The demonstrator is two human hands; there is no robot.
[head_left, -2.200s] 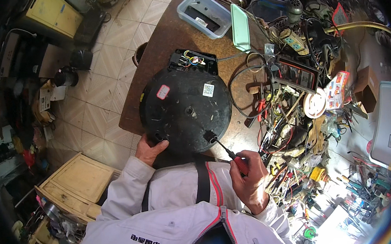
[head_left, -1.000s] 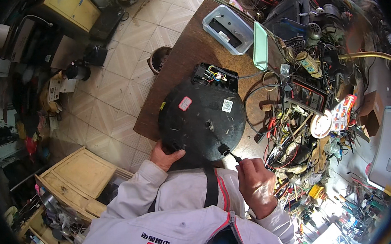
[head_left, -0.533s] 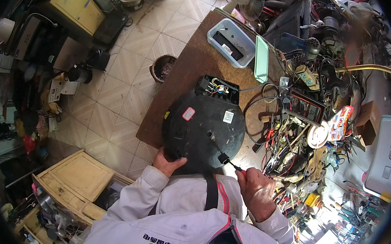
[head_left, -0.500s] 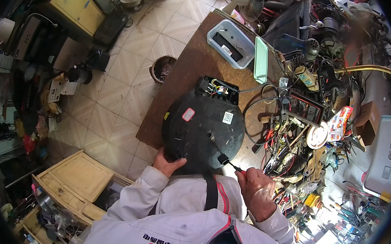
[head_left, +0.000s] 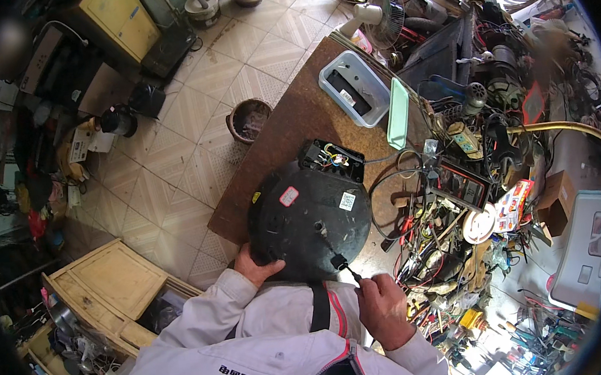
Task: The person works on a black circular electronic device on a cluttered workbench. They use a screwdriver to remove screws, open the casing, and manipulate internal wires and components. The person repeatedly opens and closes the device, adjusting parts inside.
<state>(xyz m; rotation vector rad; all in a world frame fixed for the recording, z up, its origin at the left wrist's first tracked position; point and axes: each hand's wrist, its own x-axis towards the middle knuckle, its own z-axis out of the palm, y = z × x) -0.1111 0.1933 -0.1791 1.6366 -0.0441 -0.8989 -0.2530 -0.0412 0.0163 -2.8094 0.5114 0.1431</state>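
A round black appliance base (head_left: 305,237), bottom face up, lies on the near end of the brown table. An open compartment (head_left: 331,157) at its far edge shows coloured wires. My left hand (head_left: 257,265) grips the near-left rim, thumb on top and the other fingers mostly hidden beneath. In my closed right hand (head_left: 385,310) is a thin tool that looks like a screwdriver (head_left: 354,275). Its shaft reaches a small black recess at the near-right rim; the tip is too small to make out.
A clear plastic box (head_left: 372,103) holding a black part stands on the brown table (head_left: 255,163), its pale green lid (head_left: 398,113) alongside. To the right are a multimeter (head_left: 461,184), tangled cables and many tools. A wooden cabinet (head_left: 116,282) stands at left, a bucket (head_left: 248,120) beyond the table.
The whole view has shifted, so everything sits a little lower. My right hand has come slightly left with the tool, which stays at the rim recess. My left hand keeps its hold.
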